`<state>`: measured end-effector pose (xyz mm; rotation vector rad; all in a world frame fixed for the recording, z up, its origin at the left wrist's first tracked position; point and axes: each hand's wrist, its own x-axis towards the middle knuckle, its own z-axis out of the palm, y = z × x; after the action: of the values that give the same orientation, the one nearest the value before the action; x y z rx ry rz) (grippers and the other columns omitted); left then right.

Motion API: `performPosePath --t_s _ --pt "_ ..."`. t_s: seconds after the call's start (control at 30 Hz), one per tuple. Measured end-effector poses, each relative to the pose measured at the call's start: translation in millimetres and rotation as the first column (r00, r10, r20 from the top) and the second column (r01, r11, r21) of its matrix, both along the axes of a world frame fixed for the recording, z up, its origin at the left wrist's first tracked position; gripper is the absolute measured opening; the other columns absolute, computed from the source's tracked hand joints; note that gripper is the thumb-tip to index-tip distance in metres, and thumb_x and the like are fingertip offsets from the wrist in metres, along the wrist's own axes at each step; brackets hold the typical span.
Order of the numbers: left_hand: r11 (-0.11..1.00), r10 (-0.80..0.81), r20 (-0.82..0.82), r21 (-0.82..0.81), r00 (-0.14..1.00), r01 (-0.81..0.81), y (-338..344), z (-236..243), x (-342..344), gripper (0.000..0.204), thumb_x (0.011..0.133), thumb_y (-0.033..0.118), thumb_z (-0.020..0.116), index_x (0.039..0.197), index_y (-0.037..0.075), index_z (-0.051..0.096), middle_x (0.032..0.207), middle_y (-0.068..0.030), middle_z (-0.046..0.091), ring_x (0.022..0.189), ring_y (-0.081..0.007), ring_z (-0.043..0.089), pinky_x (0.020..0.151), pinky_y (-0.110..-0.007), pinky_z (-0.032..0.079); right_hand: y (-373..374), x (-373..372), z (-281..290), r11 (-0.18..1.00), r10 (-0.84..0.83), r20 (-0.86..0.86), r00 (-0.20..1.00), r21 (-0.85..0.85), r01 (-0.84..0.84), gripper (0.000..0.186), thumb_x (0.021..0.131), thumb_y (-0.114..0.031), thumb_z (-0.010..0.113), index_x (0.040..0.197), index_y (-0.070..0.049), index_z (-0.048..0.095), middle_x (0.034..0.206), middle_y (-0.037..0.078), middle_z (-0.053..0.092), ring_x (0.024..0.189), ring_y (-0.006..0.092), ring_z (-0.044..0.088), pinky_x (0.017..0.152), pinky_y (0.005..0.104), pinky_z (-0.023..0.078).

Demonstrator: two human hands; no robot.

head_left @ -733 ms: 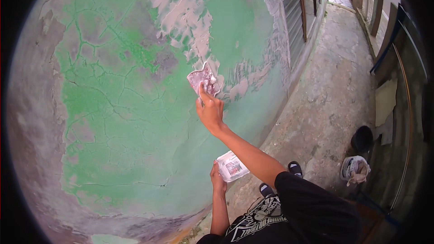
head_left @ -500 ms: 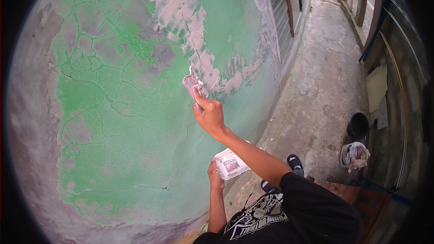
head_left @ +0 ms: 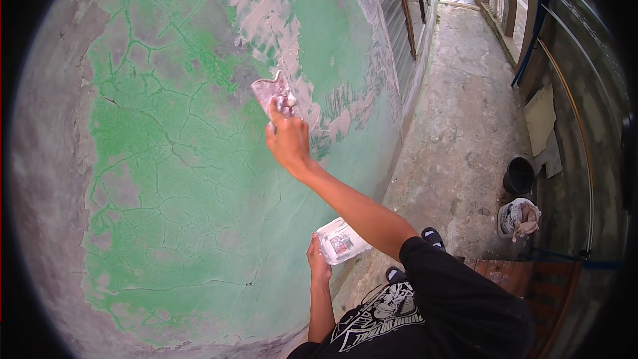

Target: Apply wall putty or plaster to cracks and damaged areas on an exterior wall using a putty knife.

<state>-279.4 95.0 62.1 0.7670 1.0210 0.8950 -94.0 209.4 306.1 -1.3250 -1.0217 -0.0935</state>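
Note:
My right hand (head_left: 288, 136) grips a flat, putty-smeared scraper (head_left: 269, 93), its forefinger laid along the blade, which is at the wall by the left edge of a pale putty streak (head_left: 269, 20). The wall (head_left: 166, 166) is cracked, flaking green paint with grey patches, and has more thin putty to the right of the streak. Lower down, my left hand (head_left: 318, 259) holds a white plastic tray (head_left: 342, 239) by its left end; part of that tray is hidden behind my right forearm.
A narrow concrete path (head_left: 458, 126) runs up along the wall past a corrugated metal panel (head_left: 382, 20). At its right stand a black bucket (head_left: 518, 174) and a white bucket with a crumpled bag (head_left: 518, 218), beside leaning boards (head_left: 541, 119). My sandalled feet (head_left: 430, 238) show beside brown wood (head_left: 492, 272).
My right hand and the scraper have moved up and to the left along the putty streak. My left hand with the tray is nearly where it was.

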Motion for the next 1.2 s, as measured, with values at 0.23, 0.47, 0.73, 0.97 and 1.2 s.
performPosePath --t_s 0.23,0.47,0.73,0.97,1.2 --pt "0.999 -0.019 0.022 0.029 1.0 0.018 6.4 -1.3 -3.2 0.043 0.101 0.037 0.045 0.114 -0.002 0.058 0.109 -0.0122 0.066 0.094 -0.0208 0.066 0.085 -0.034 0.054 -41.0 11.4 -2.6 0.997 0.059 -0.068 0.996 0.052 -0.056 0.051 0.076 0.002 0.061 0.126 0.003 0.057 0.078 0.023 0.065 0.068 0.0357 0.066 0.062 0.0405 0.051" --pt "1.0 -0.02 0.008 0.01 1.0 0.02 5.8 -1.9 -0.4 0.043 0.101 0.037 0.046 0.115 -0.002 0.058 0.109 -0.0125 0.065 0.095 -0.0212 0.066 0.085 -0.035 0.055 -9.3 40.7 -29.2 0.967 -0.115 -0.044 0.992 0.224 0.122 0.049 0.076 0.003 0.061 0.125 -0.002 0.06 0.074 0.025 0.06 0.055 0.0334 0.06 0.052 0.0373 0.045" --pt "1.0 0.008 0.008 0.008 1.0 -0.008 5.4 5.8 5.5 0.044 0.101 0.038 0.045 0.115 -0.003 0.058 0.11 -0.0128 0.065 0.095 -0.0214 0.066 0.084 -0.035 0.055 -13.7 2.3 -37.7 0.995 0.032 0.071 0.997 0.095 -0.039 0.054 0.074 0.003 0.064 0.127 0.002 0.056 0.074 0.02 0.063 0.062 0.0339 0.062 0.057 0.0395 0.048" --pt "1.0 0.017 0.023 0.003 1.0 -0.017 11.6 -1.3 2.1 0.044 0.102 0.037 0.044 0.116 -0.003 0.057 0.111 -0.0131 0.065 0.096 -0.0217 0.065 0.085 -0.035 0.054 -61.7 33.9 -61.8 0.958 0.222 -0.056 0.973 0.198 -0.207 0.041 0.079 0.004 0.065 0.12 0.003 0.061 0.086 0.015 0.071 0.076 0.0155 0.068 0.068 0.0291 0.051" --pt "0.99 -0.111 -0.022 0.091 0.994 0.112 15.0 75.0 27.8 0.05 0.102 0.038 0.044 0.126 -0.004 0.055 0.112 -0.0118 0.065 0.096 -0.018 0.064 0.084 -0.033 0.054 -109.3 121.4 -133.7 0.531 0.658 -0.513 0.551 -0.202 -0.823 0.036 0.078 0.012 0.062 0.113 0.003 0.065 0.102 0.006 0.069 0.093 0.0117 0.062 0.084 0.0277 0.049"
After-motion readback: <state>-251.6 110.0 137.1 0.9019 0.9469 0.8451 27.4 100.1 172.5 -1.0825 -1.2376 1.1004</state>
